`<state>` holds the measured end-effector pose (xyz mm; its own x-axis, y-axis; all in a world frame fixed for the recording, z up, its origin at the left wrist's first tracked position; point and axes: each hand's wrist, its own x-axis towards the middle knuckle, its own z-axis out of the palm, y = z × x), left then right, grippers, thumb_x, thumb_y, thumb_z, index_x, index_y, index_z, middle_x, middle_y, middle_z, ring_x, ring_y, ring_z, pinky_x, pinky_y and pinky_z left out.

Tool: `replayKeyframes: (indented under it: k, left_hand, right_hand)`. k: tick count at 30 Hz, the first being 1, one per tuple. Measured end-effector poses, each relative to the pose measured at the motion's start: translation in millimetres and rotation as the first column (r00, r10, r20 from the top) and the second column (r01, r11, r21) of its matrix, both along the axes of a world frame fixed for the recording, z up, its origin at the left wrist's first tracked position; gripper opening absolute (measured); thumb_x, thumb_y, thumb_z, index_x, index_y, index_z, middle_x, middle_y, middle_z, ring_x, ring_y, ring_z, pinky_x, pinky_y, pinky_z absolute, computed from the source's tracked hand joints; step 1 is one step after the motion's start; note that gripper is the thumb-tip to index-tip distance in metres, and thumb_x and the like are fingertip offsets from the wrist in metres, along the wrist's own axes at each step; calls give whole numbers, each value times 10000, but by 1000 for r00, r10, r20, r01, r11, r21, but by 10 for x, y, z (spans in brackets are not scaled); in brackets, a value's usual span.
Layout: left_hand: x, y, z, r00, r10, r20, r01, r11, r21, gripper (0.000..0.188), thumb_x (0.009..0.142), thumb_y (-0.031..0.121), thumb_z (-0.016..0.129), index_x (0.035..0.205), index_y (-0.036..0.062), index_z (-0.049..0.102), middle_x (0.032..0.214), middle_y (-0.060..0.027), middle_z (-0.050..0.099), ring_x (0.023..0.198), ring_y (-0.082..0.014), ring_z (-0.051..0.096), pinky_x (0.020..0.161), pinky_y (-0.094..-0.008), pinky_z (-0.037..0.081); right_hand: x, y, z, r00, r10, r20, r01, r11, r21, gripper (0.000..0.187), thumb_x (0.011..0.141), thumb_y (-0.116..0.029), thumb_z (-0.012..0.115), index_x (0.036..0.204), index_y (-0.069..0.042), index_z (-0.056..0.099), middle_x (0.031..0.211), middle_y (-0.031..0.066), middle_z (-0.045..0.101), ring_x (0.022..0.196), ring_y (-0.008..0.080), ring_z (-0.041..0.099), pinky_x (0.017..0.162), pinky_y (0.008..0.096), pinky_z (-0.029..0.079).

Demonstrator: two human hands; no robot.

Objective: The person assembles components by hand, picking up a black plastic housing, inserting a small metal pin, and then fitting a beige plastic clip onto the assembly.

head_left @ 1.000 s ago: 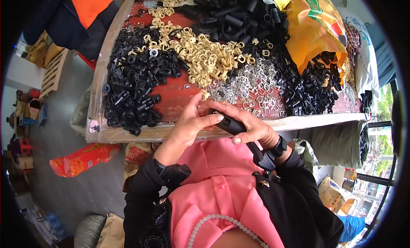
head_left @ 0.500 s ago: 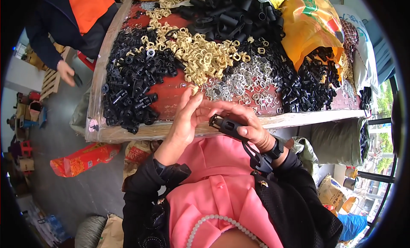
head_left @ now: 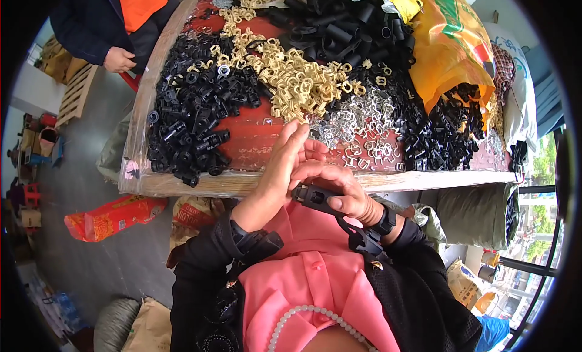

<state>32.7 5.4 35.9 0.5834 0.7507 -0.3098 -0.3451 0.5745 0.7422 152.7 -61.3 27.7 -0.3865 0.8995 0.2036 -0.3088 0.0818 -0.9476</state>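
Note:
Over the table's near edge, my right hand [head_left: 348, 191] is closed around a black slotted plastic part [head_left: 318, 197], which lies tilted across the fingers with its open end to the left. A black strap with a plastic end piece [head_left: 365, 240] hangs below that hand, by the wrist. Close beside it, my left hand [head_left: 280, 167] is raised with thumb and forefinger together, pointing at the pile of beige plastic clips [head_left: 303, 88]. Whatever the left fingertips pinch blends into the pile. The left hand's other fingers curl toward the right hand.
On the red wooden table [head_left: 248, 143] lie black cylindrical parts [head_left: 194, 121], silver metal clips [head_left: 354, 124] and black tubes [head_left: 339, 30]. A yellow-orange sack [head_left: 448, 49] spills small black parts at the right. Another person's hand [head_left: 119, 60] is beyond the left edge. A red bag [head_left: 115, 218] lies on the floor.
My left hand has moved right, closer to the right hand; the beige clip seen at its fingertips is no longer distinct. The black part has shifted slightly left and down. The other person's hand has moved rightward.

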Motion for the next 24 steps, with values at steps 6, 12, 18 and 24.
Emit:
replayKeyframes:
  k: [6,12,18,24]
  left_hand:
    - [32,21,-61,1000,-5,-5,4,999,-37,398,839,385,408,1108,104,324,863,-140,514,671,-175,550,615,-269,458]
    - [76,75,-66,1000,-6,7,6,999,-47,382,847,361,400,1119,107,319,868,-149,510,661,-188,559,600,-268,457]
    - [146,-25,37,1000,-15,-17,15,1000,2,447,846,354,403,1183,87,277,870,-149,510,679,-184,556,612,-269,455]
    - [157,-184,146,994,1,-114,23,977,210,562,848,356,407,1260,49,181,870,-138,513,723,-169,537,647,-260,440]
  right_hand:
    - [-64,48,-90,968,-38,-247,-13,980,-200,511,703,-373,570,1025,9,460,894,80,509,853,161,504,773,278,394]
    - [1,71,-99,965,-43,-257,-10,980,-200,520,702,-386,574,1022,7,460,906,82,510,864,164,505,783,284,397]
    - [106,43,-64,970,34,-241,-74,984,-160,506,703,-388,573,1002,6,469,919,84,510,874,164,504,789,282,400]
    - [103,-102,38,986,32,-162,-39,998,-41,497,707,-393,567,977,13,475,920,87,515,869,158,504,786,279,401]
